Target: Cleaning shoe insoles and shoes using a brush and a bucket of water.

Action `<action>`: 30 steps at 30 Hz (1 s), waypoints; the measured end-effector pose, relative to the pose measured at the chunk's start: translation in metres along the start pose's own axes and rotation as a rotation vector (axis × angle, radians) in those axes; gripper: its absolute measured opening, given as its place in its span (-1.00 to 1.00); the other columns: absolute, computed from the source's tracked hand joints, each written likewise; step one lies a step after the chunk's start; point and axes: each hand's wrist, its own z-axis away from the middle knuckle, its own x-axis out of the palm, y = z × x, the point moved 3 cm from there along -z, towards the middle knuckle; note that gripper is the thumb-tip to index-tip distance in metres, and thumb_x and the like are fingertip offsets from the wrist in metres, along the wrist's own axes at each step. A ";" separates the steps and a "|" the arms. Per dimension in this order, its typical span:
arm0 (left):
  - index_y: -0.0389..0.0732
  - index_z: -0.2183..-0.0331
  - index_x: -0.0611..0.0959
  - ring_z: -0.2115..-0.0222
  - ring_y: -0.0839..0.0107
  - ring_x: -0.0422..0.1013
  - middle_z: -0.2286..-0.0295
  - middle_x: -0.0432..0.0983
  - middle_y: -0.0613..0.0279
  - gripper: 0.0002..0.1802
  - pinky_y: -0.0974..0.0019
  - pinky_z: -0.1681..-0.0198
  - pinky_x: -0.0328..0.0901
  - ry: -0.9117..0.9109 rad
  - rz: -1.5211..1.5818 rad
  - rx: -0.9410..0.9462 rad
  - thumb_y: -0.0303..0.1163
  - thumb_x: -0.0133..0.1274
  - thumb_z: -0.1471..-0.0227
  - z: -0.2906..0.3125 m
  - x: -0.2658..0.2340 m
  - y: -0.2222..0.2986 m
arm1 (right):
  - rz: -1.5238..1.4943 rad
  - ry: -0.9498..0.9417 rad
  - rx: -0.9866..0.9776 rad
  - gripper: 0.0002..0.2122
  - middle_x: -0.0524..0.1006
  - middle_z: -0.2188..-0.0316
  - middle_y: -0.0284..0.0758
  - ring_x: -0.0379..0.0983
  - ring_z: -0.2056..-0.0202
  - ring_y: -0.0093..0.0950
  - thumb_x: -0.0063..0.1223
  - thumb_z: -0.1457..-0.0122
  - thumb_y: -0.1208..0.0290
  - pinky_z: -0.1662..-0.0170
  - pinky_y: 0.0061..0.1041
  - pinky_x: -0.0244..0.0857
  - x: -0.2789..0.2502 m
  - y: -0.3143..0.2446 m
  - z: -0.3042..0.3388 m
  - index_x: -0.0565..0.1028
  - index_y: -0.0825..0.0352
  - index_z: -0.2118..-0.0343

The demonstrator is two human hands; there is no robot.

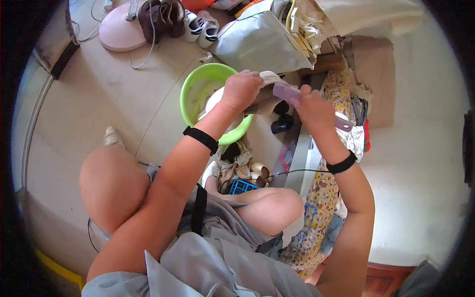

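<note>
My left hand (pixel 242 90) is closed on a soft-looking white item (pixel 271 77), whose kind I cannot make out, held above the rim of a lime-green basin (pixel 187 94). In my right hand (pixel 315 111) is a lilac brush (pixel 285 93) with a long handle. Its head is close to the white item; whether they touch is unclear, and its bristles are hidden. The brush handle, with a hole in its end, sticks out past my wrist. More white material lies inside the basin, partly behind my left forearm.
Beige shoes (pixel 260 171) and a blue plastic basket (pixel 242 187) sit beside my leg. Along the right runs a patterned cloth (pixel 309 225). Brown shoes (pixel 173 19), white sneakers (pixel 200 27), a pink round base (pixel 116 32) and a silvery bag (pixel 260 42) stand beyond the basin.
</note>
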 end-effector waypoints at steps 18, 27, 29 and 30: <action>-0.09 0.59 0.58 0.37 0.26 0.39 0.49 0.47 0.28 -0.91 0.21 0.35 0.32 -0.038 0.120 0.005 -0.38 -0.02 0.26 0.007 0.005 0.022 | -0.484 -0.096 0.041 -0.71 0.49 0.45 -0.07 0.41 0.32 -0.10 0.12 0.26 0.31 0.24 -0.23 0.28 0.058 -0.017 -0.032 0.45 0.40 0.46; -0.21 0.48 0.48 0.49 0.12 0.32 0.52 0.34 0.11 -0.78 0.19 0.39 0.24 0.317 0.581 -0.395 -0.25 0.03 0.12 0.049 0.032 0.045 | -0.518 0.102 0.145 -0.74 0.49 0.48 -0.04 0.42 0.36 -0.09 0.07 0.22 0.32 0.27 -0.20 0.28 0.085 -0.015 -0.065 0.50 0.40 0.48; -0.20 0.42 0.48 0.51 0.20 0.33 0.51 0.38 0.17 -0.61 0.24 0.37 0.26 -0.060 0.854 -0.846 -0.04 0.05 0.11 0.070 0.078 0.038 | -0.586 0.110 0.175 -0.75 0.49 0.49 -0.04 0.42 0.37 -0.09 0.07 0.22 0.32 0.28 -0.22 0.29 0.091 -0.018 -0.068 0.50 0.40 0.48; -0.20 0.42 0.48 0.51 0.20 0.33 0.51 0.38 0.17 -0.61 0.24 0.37 0.26 -0.052 0.849 -0.857 -0.04 0.05 0.11 0.074 0.088 0.026 | -0.659 0.117 0.208 -0.75 0.49 0.50 -0.04 0.43 0.39 -0.09 0.07 0.22 0.33 0.29 -0.24 0.29 0.092 -0.022 -0.069 0.51 0.40 0.49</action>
